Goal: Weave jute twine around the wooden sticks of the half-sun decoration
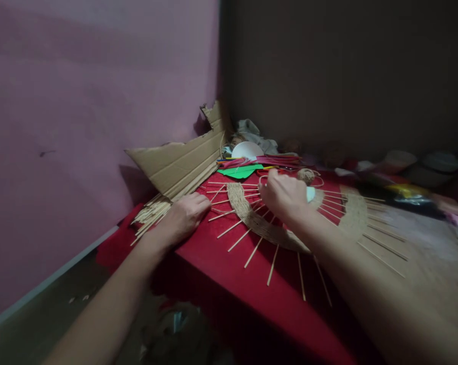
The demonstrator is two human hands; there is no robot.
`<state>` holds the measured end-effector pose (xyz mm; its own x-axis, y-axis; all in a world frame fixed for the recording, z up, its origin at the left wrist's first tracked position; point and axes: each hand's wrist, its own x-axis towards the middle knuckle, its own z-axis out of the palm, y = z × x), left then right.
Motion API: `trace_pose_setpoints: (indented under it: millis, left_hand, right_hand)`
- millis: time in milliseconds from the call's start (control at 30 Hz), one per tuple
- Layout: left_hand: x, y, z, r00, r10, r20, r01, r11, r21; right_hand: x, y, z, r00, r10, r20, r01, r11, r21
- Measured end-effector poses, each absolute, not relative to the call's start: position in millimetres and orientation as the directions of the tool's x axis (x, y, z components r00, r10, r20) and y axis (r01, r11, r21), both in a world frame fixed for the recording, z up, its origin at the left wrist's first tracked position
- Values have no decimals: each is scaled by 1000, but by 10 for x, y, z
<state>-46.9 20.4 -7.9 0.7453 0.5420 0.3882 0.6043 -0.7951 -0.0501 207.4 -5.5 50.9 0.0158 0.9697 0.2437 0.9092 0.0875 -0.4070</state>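
A half-ring of woven twine lies on the red cloth, with thin wooden sticks fanning out through it. At the left end of this weave, my left hand rests on the cloth with its fingers curled; thin strands run near its fingertips, but what it grips is hidden. My right hand is closed above the inner side of the weave. A thin loop shows by its fingers, and I cannot make out what they hold. Behind it sits a ball of twine.
A bent cardboard sheet stands by the pink wall, beside a bundle of sticks. Green sheets, pink strands and a white round object lie at the back. Dim clutter, including a white tub, fills the right.
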Motion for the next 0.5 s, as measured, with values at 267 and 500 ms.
trace_pose_setpoints:
  millis: [267, 500]
  left_hand:
    - [-463, 199, -118, 734, 546, 404, 626, -775, -90]
    - [-464, 192, -135, 724, 550, 417, 635, -767, -90]
  right_hand:
    - [1447, 129, 425, -550, 811, 200, 835, 530, 151]
    - [1397, 326, 189, -659, 731, 174, 748, 617, 244]
